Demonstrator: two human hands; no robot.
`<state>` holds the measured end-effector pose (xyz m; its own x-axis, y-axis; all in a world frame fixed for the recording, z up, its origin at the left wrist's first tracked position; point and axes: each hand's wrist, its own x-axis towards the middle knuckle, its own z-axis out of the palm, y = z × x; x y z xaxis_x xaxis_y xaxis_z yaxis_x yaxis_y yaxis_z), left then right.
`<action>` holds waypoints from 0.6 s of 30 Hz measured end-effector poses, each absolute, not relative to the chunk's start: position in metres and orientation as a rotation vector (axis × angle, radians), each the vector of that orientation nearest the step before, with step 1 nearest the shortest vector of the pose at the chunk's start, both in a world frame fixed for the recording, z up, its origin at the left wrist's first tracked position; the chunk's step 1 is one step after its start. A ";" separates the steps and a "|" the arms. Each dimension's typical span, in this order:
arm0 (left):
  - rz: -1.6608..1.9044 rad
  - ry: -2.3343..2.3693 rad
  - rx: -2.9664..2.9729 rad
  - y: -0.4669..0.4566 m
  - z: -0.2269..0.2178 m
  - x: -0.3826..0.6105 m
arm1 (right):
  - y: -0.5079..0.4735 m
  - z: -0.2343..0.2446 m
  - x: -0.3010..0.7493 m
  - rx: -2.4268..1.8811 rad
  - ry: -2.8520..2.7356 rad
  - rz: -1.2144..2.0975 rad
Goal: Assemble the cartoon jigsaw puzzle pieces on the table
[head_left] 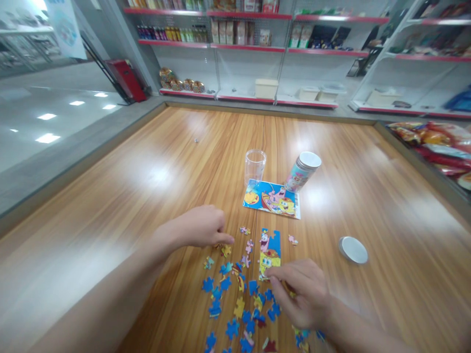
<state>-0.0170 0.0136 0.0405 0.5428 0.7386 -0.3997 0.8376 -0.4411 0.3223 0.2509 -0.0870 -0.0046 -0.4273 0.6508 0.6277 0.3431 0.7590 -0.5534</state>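
A partly joined jigsaw puzzle with a pink and a yellow cartoon figure lies on the table. My right hand is closed, thumb and forefinger together at the puzzle's lower left edge, where they cover part of a jigsaw piece. To the left, my left hand is curled just above some yellow jigsaw pieces; its fingers hide whatever may be in them. Loose blue jigsaw pieces and pink jigsaw pieces are scattered nearby. Beyond the puzzle lies a picture card with the same cartoon characters.
A clear plastic cup and a printed cylindrical can stand by the card. A round metal lid lies at the right. Snack bags fill a bin beyond the table's right edge; stocked shelves stand behind.
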 end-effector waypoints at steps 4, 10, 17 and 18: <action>0.164 1.412 2.364 0.020 0.014 -0.008 | -0.059 -0.007 0.270 -0.950 -1.935 0.404; 0.527 1.451 2.288 0.036 -0.034 -0.019 | -0.013 -0.019 0.308 -1.259 -1.741 0.725; 0.603 1.393 2.261 0.037 -0.043 -0.028 | -0.010 -0.027 0.311 -1.285 -1.862 0.878; 0.606 1.392 2.259 0.037 -0.042 -0.027 | -0.010 -0.027 0.311 -1.276 -1.896 0.901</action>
